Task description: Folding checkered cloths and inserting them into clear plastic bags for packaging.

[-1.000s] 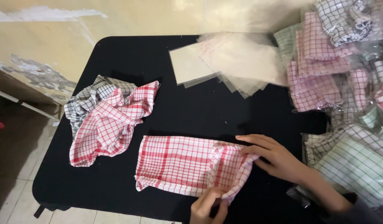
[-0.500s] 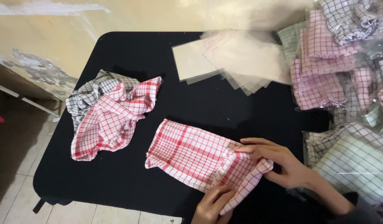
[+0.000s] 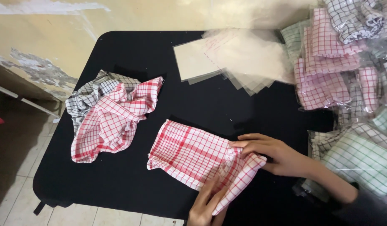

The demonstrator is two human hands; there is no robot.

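The person is folding a red checked cloth point(image 3: 193, 157) lying near the front of the black table point(image 3: 130, 50), right hand point(image 3: 277, 155) pressing flat with fingers together, left hand point(image 3: 206, 205) pinching its corner, and next it likely needs another neat fold.

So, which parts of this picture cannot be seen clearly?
- Left hand, head view: wrist and palm cut off by the bottom edge.
- Right hand: fingertips partly tucked into the red checked cloth.
- Stack of clear bags: blurred, so their count is unclear.
- Grey checked cloth: mostly covered by the crumpled red cloth.
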